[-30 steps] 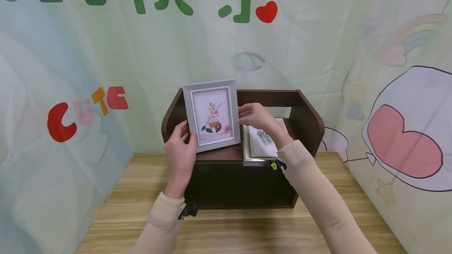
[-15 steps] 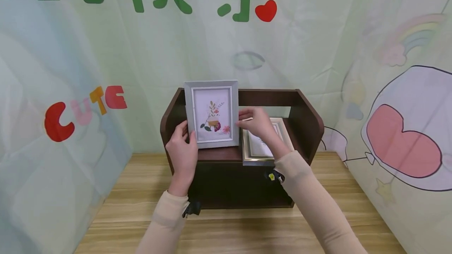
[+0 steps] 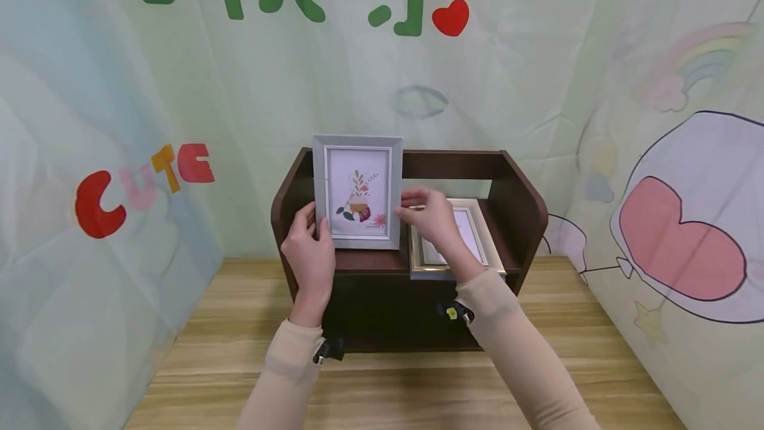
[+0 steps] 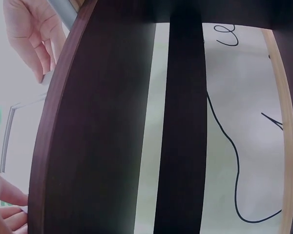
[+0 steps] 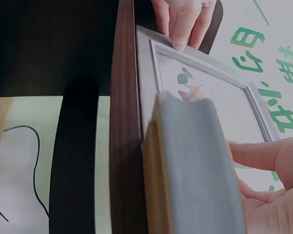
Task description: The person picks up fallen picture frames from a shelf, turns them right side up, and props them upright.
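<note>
The principal change is in the grey frame [image 3: 358,192], which has come round from a tilt to a square, upright stance on the left part of the rack's [image 3: 453,164] upper shelf. Its lower edge lies behind and parallel to the shelf's front lip and appears to rest on the surface, though actual contact cannot be confirmed. In this observer's judgement, the work in hand is now fine alignment rather than carrying. The left hand [image 3: 308,254] pinches the left edge, thumb on the front; its fingertips behind are hidden. The right hand [image 3: 434,219] pinches the right edge, thumb forward, as the right wrist view bears out; how firmly either hand holds cannot be told. The gold frame [image 3: 489,237] lies flat on the shelf just right of the grey one, partly beneath the right wrist. The rack stands on the table [image 3: 388,390]. Compared with one second ago, the grey frame's lower edge, then slanting up toward the right, is level; the right hand sits slightly lower along its edge, and its sleeve has moved left and down, exposing more of the gold frame's right side. The left hand's hold is little altered.
</note>
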Tool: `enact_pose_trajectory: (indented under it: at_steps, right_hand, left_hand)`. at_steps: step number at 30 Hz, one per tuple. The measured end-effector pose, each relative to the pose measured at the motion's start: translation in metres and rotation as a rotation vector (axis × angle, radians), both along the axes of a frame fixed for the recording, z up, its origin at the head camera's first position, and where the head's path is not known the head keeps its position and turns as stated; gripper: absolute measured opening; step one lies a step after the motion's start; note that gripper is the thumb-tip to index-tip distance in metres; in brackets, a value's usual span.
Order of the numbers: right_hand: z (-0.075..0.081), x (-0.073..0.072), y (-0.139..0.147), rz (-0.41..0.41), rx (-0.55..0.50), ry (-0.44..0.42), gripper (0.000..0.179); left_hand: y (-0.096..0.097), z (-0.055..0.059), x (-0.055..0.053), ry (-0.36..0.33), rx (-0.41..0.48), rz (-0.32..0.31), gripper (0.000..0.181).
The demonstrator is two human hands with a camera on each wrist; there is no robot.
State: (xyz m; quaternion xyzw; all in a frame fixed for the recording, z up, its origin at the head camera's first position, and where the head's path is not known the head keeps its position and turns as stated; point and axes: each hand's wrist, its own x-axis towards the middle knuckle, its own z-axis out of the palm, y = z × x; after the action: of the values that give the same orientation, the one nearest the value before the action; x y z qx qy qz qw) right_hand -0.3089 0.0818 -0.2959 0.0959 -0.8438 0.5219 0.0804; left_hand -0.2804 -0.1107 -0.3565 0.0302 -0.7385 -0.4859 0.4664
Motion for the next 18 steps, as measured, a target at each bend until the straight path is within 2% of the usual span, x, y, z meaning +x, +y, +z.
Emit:
enact_pose_trajectory:
  at_steps: [9,18]
  right_hand:
    - [-0.0034,0.0022,-0.0053,-0.024,-0.054,0.015,0.033]
    - [-0.0046,0.0027,-0.0105,-0.021,-0.078,0.044,0.031]
  left_hand:
    - [0.0003,-0.0058,-0.0001,-0.003,-0.02,0.009,0.033]
    - [0.0018,-0.0094,0.0074,-0.004,-0.052,0.036,0.043]
